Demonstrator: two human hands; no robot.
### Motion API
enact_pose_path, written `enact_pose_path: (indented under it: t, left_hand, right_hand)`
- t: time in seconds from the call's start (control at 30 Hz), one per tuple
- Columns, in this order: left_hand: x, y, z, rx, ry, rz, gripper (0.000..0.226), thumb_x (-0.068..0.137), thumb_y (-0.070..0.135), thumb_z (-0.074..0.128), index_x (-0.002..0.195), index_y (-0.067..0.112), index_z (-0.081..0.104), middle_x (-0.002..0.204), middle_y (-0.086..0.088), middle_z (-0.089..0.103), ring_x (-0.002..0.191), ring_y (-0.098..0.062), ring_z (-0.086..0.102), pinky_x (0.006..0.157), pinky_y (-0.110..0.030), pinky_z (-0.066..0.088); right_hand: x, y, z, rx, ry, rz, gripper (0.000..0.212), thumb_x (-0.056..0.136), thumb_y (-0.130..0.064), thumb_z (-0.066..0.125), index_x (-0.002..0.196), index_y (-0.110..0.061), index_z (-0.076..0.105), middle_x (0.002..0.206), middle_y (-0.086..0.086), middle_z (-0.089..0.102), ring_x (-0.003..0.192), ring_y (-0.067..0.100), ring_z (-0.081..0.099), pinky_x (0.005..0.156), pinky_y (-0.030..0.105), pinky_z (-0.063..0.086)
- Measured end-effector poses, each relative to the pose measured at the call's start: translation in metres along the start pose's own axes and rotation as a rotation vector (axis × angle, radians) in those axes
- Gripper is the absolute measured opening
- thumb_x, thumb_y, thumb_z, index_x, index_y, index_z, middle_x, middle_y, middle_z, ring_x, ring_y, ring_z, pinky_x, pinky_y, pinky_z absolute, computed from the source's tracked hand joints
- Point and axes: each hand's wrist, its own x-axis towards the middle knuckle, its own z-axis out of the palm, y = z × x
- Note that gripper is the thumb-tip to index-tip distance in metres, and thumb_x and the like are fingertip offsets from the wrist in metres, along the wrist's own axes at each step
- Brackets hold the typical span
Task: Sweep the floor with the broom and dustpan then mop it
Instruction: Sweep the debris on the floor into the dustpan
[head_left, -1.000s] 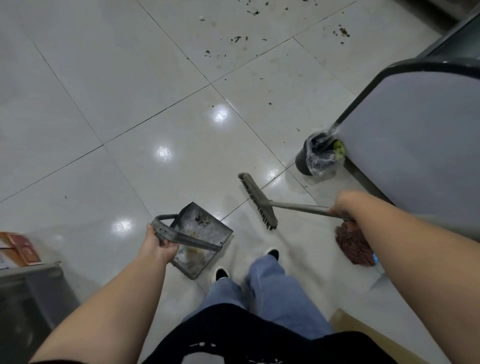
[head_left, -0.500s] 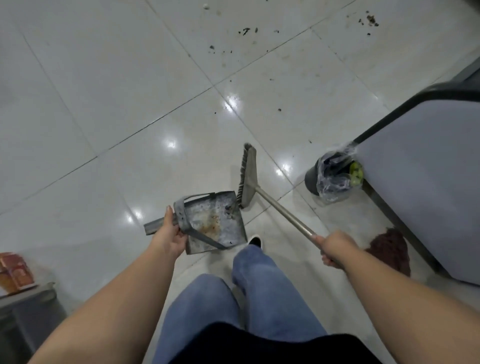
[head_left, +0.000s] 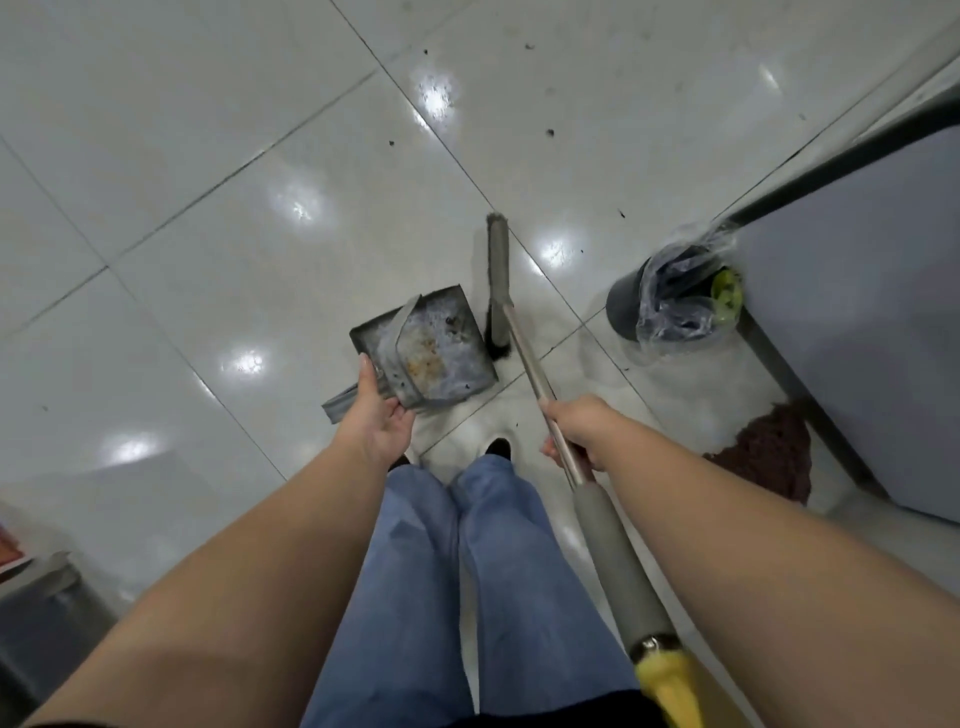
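A worn metal dustpan (head_left: 431, 348) sits low over the white tiled floor (head_left: 208, 260), with rust stains and a few dark crumbs inside. My left hand (head_left: 376, 415) grips its grey handle from below. The broom head (head_left: 497, 280) stands just right of the pan's open side, bristles toward it. My right hand (head_left: 576, 431) grips the broom's metal shaft (head_left: 524, 353); the grey foam sleeve and yellow end run back past my arm. Dark debris specks (head_left: 549, 133) lie scattered on the tiles further ahead.
A black bin (head_left: 628, 306) lined with a clear plastic bag stands to the right beside a grey table (head_left: 857, 291) with a dark frame. A reddish-brown mop head (head_left: 769, 452) lies under the table. A dark box (head_left: 47, 613) sits at lower left. My jeans-clad legs (head_left: 467, 571) are below.
The broom head swung from right of the pan to beside its open edge. The dustpan lowered and turned flatter. The view tilted down and the debris patch slid toward the top of frame.
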Motion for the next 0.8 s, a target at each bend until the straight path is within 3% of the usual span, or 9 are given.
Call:
enact_pose_path:
  t: [0.17,0.3,0.37,0.4,0.47,0.57,0.67,0.73,0.8]
  left_hand:
    - [0.025,0.001,0.006,0.104,-0.009,-0.064,0.083,0.090,0.056,0.043,0.147,0.000,0.018,0.154,-0.014,0.023,0.139,-0.022,0.034,0.115,-0.032,0.028]
    - [0.037,0.000,0.018,0.141,-0.030,-0.050,0.076,0.090,0.053,0.044,0.145,0.004,0.025,0.151,-0.013,0.031,0.137,-0.021,0.037,0.113,-0.031,0.032]
    - [0.038,0.005,0.020,0.278,0.009,-0.054,0.064,0.090,0.055,0.046,0.135,0.009,0.042,0.127,-0.013,0.055,0.115,-0.018,0.054,0.100,-0.025,0.043]
    - [0.037,0.009,0.020,0.396,0.035,-0.056,0.053,0.089,0.056,0.046,0.116,0.010,0.053,0.098,-0.010,0.063,0.089,-0.015,0.059,0.082,-0.021,0.048]
    - [0.033,0.019,0.017,0.737,0.080,-0.033,0.048,0.090,0.057,0.045,0.076,0.011,0.052,0.059,-0.003,0.053,0.054,-0.013,0.045,0.056,-0.022,0.042]
    - [0.030,0.038,0.013,1.241,0.225,0.288,0.049,0.091,0.052,0.048,0.067,0.009,0.050,0.067,-0.007,0.053,0.067,-0.026,0.053,0.068,-0.033,0.047]
    - [0.034,0.051,0.010,1.567,0.297,0.633,0.048,0.087,0.052,0.054,0.103,0.007,0.057,0.097,-0.012,0.058,0.104,-0.031,0.055,0.083,-0.034,0.040]
    - [0.040,0.048,0.011,1.674,0.185,0.571,0.067,0.084,0.057,0.054,0.128,0.007,0.047,0.118,-0.015,0.057,0.113,-0.031,0.053,0.091,-0.036,0.041]
    - [0.047,0.041,0.013,1.754,0.037,0.410,0.073,0.082,0.061,0.052,0.128,0.005,0.047,0.115,-0.013,0.059,0.102,-0.029,0.057,0.087,-0.036,0.045]
  right_hand:
    - [0.017,-0.002,0.017,0.312,-0.070,0.068,0.027,0.100,-0.025,0.043,0.083,-0.005,0.047,0.065,0.010,0.047,0.048,0.016,0.042,0.032,0.014,0.039]
    - [0.018,0.003,0.020,0.417,-0.120,0.110,0.031,0.100,-0.028,0.044,0.081,-0.004,0.048,0.060,0.008,0.046,0.049,0.015,0.043,0.038,0.019,0.043]
    - [0.017,0.003,0.020,0.493,-0.128,0.126,0.030,0.099,-0.027,0.045,0.080,-0.005,0.048,0.059,0.007,0.043,0.051,0.015,0.044,0.037,0.018,0.047]
    - [0.017,0.004,0.020,0.524,-0.130,0.134,0.030,0.099,-0.027,0.046,0.079,-0.005,0.047,0.059,0.007,0.042,0.050,0.014,0.044,0.035,0.017,0.047]
    - [0.019,0.004,0.019,0.545,-0.138,0.141,0.030,0.099,-0.027,0.046,0.078,-0.006,0.047,0.057,0.006,0.040,0.039,0.012,0.041,0.031,0.013,0.040]
    - [0.023,0.002,0.014,0.548,-0.146,0.149,0.029,0.099,-0.030,0.045,0.080,-0.008,0.046,0.057,0.005,0.037,0.023,0.007,0.034,0.029,0.011,0.032]
    - [0.027,0.001,0.008,0.532,-0.129,0.147,0.030,0.099,-0.031,0.044,0.080,-0.008,0.045,0.059,0.005,0.037,0.020,0.006,0.033,0.027,0.010,0.029]
    - [0.028,0.002,0.004,0.509,-0.109,0.144,0.031,0.099,-0.032,0.044,0.080,-0.007,0.045,0.061,0.006,0.040,0.020,0.006,0.034,0.027,0.009,0.029]
    - [0.028,0.002,0.001,0.502,-0.107,0.151,0.034,0.099,-0.033,0.044,0.079,-0.006,0.045,0.062,0.007,0.043,0.019,0.005,0.034,0.027,0.008,0.029]
